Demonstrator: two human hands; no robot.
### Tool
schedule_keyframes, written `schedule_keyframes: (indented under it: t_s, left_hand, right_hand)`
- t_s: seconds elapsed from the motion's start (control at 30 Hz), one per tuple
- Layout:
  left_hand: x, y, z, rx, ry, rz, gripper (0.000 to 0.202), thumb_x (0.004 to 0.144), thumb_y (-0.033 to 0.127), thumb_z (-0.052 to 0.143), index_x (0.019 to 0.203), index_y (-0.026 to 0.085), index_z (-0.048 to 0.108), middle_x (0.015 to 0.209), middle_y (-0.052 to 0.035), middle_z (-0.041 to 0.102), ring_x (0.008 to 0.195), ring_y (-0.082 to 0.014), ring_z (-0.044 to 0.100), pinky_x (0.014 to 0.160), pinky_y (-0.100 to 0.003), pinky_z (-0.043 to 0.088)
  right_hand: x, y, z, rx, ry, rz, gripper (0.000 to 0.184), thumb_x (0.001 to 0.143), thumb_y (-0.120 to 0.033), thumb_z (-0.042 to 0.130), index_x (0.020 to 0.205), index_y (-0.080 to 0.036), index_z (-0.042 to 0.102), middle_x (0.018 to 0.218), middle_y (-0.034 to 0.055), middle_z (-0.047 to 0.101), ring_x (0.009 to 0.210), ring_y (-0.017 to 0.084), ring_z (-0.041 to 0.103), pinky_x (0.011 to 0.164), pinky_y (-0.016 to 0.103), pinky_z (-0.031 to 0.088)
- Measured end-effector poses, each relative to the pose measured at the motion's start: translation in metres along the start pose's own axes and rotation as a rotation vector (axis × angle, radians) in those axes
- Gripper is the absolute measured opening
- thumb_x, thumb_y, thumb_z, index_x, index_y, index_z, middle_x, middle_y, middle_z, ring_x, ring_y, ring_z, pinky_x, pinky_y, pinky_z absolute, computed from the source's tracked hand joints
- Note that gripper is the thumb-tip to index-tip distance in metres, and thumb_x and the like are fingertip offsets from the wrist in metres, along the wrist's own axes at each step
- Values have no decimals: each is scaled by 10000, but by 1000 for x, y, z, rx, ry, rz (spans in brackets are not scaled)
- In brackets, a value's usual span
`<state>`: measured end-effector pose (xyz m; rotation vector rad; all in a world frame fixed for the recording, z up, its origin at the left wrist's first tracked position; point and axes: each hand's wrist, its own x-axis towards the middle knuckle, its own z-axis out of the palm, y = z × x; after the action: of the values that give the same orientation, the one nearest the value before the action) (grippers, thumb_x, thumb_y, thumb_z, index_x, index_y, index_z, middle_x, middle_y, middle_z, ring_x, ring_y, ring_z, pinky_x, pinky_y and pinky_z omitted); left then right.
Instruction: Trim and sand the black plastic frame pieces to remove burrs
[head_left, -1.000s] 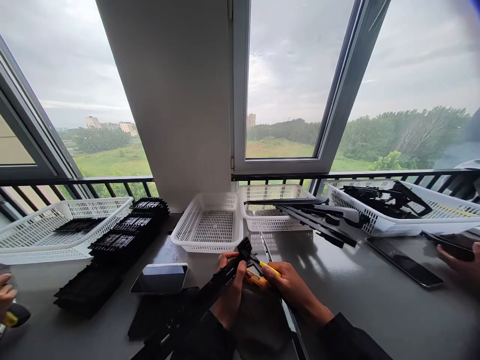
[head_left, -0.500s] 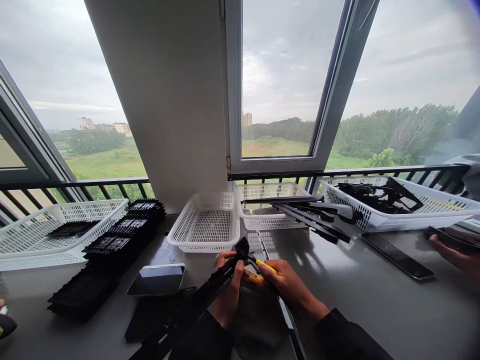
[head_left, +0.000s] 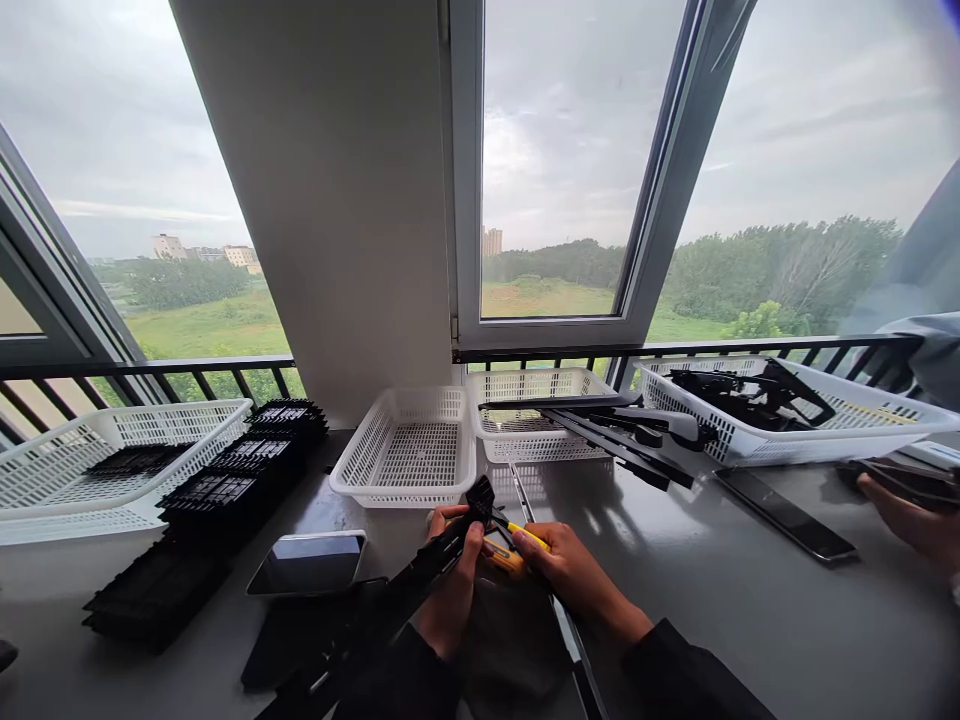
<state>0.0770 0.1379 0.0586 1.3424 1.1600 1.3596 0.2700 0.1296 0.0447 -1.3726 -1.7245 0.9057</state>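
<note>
My left hand (head_left: 450, 590) has its grip closed around a long black plastic part (head_left: 390, 610), low centre of frame, its end raised near the middle. My right hand (head_left: 574, 570) has a narrow grip pinching a yellow-handled tool (head_left: 517, 532), tip touching the part's end. Both sit just above the grey tabletop (head_left: 712, 620). White basket (head_left: 409, 450) right behind, stacked black trays (head_left: 225, 490) at left, phone (head_left: 307, 562) lower left. Another person's hand (head_left: 911, 520) at right edge.

Assembly workshop: white parts baskets (head_left: 409, 455), stacked black trays (head_left: 225, 485).
</note>
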Motion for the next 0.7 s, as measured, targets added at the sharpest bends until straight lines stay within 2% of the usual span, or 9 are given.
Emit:
schedule_keyframes:
  t_s: [0.1, 0.3, 0.5, 0.7]
  left_hand:
    - [-1, 1, 0, 34, 9, -4, 309, 925, 512, 645, 1072, 240, 637, 806, -3, 741, 759, -244, 731, 776, -387, 577]
    - [-3, 1, -1, 30, -3, -19, 279, 931, 489, 634, 1073, 249, 636, 946, -39, 774, 846, -258, 745, 819, -407, 578]
    - [-3, 3, -2, 41, -14, -50, 308, 929, 521, 624, 1067, 246, 634, 885, -28, 757, 821, -263, 744, 810, -421, 582]
    - [-3, 8, 0, -28, 20, -28, 349, 870, 551, 698, 1028, 243, 646, 865, -20, 753, 825, -264, 740, 819, -405, 573]
  right_hand:
    - [1, 0, 1, 2, 7, 7, 648, 967, -761, 442, 620, -219, 362, 626, -35, 334, 611, 123, 310, 561, 288, 205]
    - [1, 1, 1, 6, -2, 10, 644, 958, -769, 443, 626, -221, 383, 626, -30, 357, 615, 129, 337, 560, 282, 222]
    - [1, -1, 1, 3, -7, 1, 649, 961, -764, 445, 622, -213, 402, 618, -29, 372, 609, 127, 346, 561, 283, 226]
    - [-1, 0, 1, -11, -1, 2, 653, 965, -765, 446, 622, -212, 393, 625, -30, 370, 617, 125, 339, 566, 282, 223]
